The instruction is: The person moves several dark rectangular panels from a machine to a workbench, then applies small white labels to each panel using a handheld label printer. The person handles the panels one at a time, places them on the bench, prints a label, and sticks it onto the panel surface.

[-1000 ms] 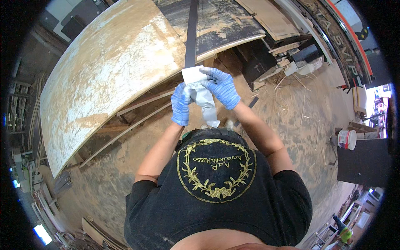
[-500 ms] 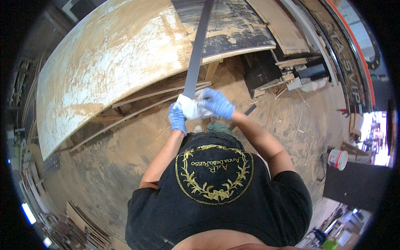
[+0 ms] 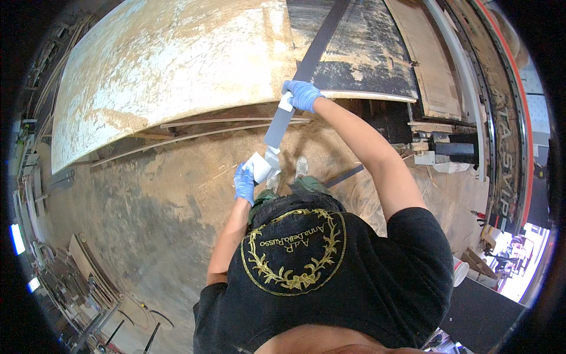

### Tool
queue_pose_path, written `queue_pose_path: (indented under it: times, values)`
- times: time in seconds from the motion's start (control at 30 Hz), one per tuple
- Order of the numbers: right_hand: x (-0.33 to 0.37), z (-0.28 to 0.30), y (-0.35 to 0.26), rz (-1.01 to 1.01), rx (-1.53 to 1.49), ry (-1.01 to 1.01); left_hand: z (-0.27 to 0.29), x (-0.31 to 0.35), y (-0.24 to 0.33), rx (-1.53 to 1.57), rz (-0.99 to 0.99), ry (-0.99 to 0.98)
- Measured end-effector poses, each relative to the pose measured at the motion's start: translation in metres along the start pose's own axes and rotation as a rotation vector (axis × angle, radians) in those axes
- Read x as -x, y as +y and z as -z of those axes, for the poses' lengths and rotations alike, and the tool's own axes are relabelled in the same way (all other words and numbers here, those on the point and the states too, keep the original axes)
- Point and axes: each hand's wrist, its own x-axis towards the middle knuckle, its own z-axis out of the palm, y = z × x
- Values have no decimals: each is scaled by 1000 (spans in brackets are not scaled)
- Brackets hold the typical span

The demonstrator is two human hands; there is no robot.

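Observation:
A long, flat dark grey strip (image 3: 321, 42) slants from the big board down toward me. My right hand (image 3: 302, 96), in a blue glove, is closed around it partway along, with a small white piece (image 3: 286, 102) showing at the fingers. At the strip's near end hangs a crumpled, shiny whitish piece (image 3: 272, 158). Beside that, my blue-gloved left hand (image 3: 244, 183) grips a white bundle (image 3: 258, 167), rounded like a roll; whether it is paper, cloth or film I cannot tell. The bundle seems to touch the strip's end piece.
A large board (image 3: 177, 71) smeared white and tan fills the far side, with a dark-stained panel (image 3: 359, 53) at its right. Long thin slats (image 3: 194, 133) lie below its edge. Another dark strip (image 3: 344, 176) is on the dusty floor (image 3: 159, 194). A white bucket (image 3: 460, 271) stands right.
My right hand has moved up and away along the strip, from beside the left hand. My left hand is slightly lower with the white bundle. The strip's near end now shows bare.

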Motion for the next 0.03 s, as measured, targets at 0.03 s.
queue_pose_path:
  times: [0.03]
  values:
    - [2, 1, -5, 6, 31, 0, 8, -7, -13, -1, -26, 8]
